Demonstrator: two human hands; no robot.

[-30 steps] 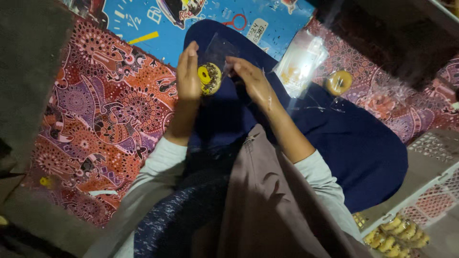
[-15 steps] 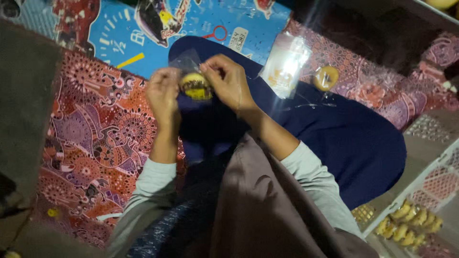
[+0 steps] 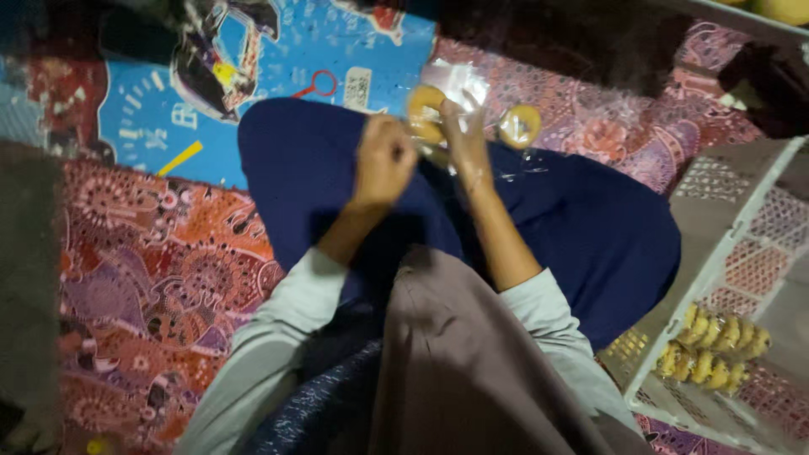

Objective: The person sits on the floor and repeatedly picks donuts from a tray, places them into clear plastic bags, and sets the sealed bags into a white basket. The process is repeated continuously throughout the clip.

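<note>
So the biggest thing here is the patterned mat (image 3: 160, 278), red and purple swirls, covering the floor, with a blue printed sheet (image 3: 278, 76) spread along its far edge. The person sits on it with a dark blue cloth (image 3: 556, 219) draped over the lap, probably as a clean working surface. Off by the mat's right edge there's a white plastic crate (image 3: 725, 227), and a packet of small yellow snacks (image 3: 712, 350) lies inside it, handy to reach.

Both hands are raised together over the far part of the lap. The left hand (image 3: 383, 160) is curled into a loose fist, and the right hand (image 3: 463, 139) has its fingers pinched on a clear plastic bag (image 3: 459, 84) with a round yellow ring snack (image 3: 424, 114) in it, held up between the two hands. It's blurry, so I can't tell exactly what the left fingers grip. Another yellow ring snack (image 3: 520, 125) sits just beside the right hand, at the lap's far edge.
</note>
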